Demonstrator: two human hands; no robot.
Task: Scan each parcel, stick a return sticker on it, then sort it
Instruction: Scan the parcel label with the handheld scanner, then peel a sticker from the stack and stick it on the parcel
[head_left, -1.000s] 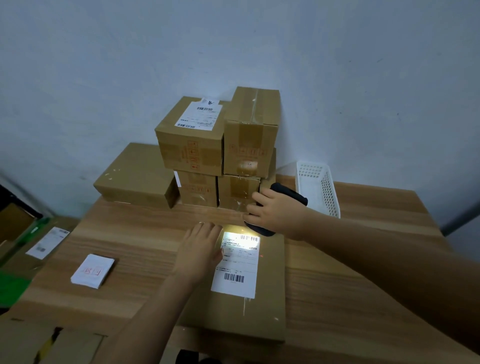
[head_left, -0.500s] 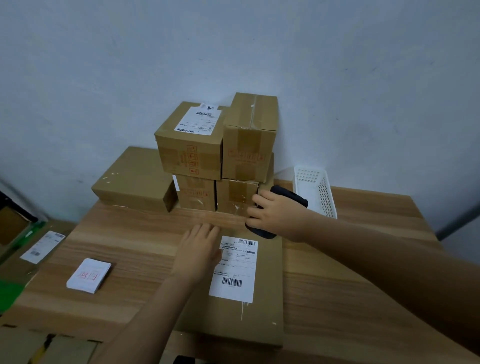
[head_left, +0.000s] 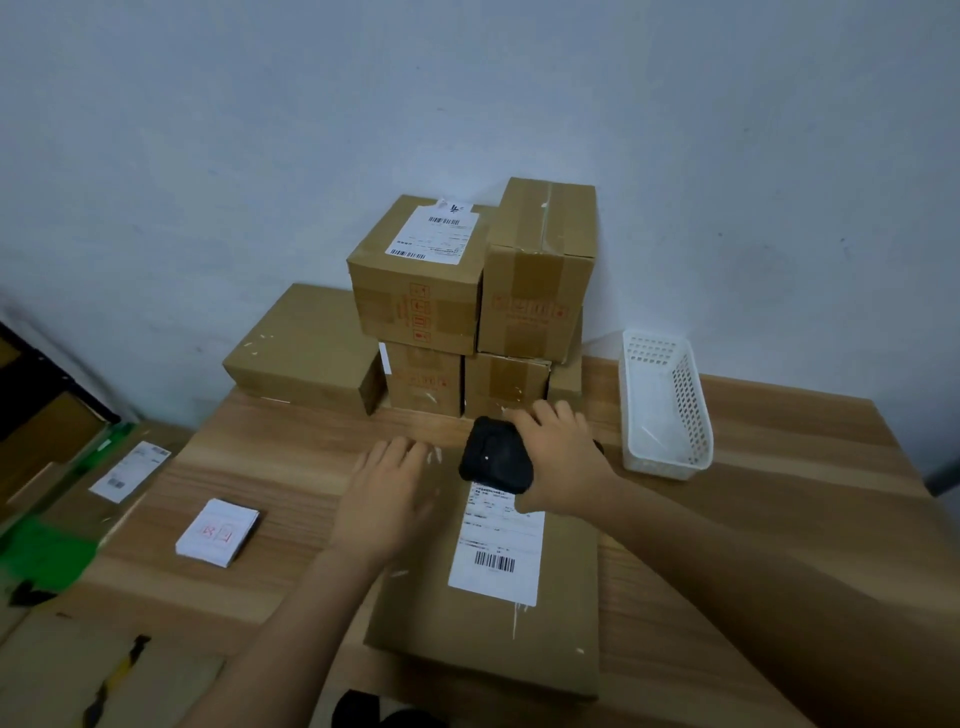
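- One head view: a wooden table (head_left: 779, 467) stands against a pale blue-grey wall (head_left: 208, 156).
- One flat parcel (head_left: 488, 639) lies at the near edge, label (head_left: 496, 551) up — the left hand (head_left: 387, 499) rests on it, fingers straight and close together.
- One black scanner (head_left: 493, 460) sits over the label's far end, the right hand (head_left: 563, 462) curling its fingers round it.
- Four small boxes (head_left: 421, 296) are stacked two on two, with one flat box (head_left: 306, 348) to their left — also one white basket (head_left: 691, 410) and one sticker pile (head_left: 217, 531).

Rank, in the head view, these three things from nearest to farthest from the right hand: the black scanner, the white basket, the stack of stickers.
1. The black scanner: held by the right hand, over the far end of the flat parcel.
2. The white basket: just to that hand's right.
3. The stack of stickers: far to the left, beyond the left hand.
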